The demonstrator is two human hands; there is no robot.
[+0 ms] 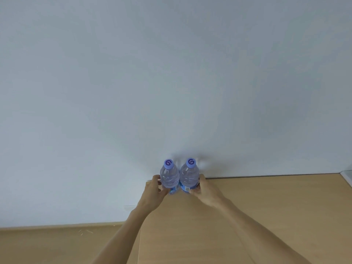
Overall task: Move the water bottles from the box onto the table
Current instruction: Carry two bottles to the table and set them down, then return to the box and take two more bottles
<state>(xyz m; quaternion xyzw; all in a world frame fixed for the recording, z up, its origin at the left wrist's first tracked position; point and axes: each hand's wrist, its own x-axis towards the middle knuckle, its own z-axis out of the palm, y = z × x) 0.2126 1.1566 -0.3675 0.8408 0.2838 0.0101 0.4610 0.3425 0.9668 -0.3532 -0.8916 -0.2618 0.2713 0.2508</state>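
Fingers [159, 181] of each hand curled round one upright bottle — left hand [155, 193] on left bottle [169, 177], right hand [204, 191] on right bottle [189, 176].

- Lighting: even, soft and fairly bright, with a cool bluish cast over the wall [171, 73].
- Shadows: faint, blurred ones on the wall just behind the two bottle caps [180, 162].
- Glare: none.
- Sharpness: slightly soft overall.
- Distortion: wide-angle bending of the desk [266, 206] edges.

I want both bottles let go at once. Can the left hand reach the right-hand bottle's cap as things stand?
Probably not freely: the left hand grips the left bottle, which stands between it and the right bottle's cap.
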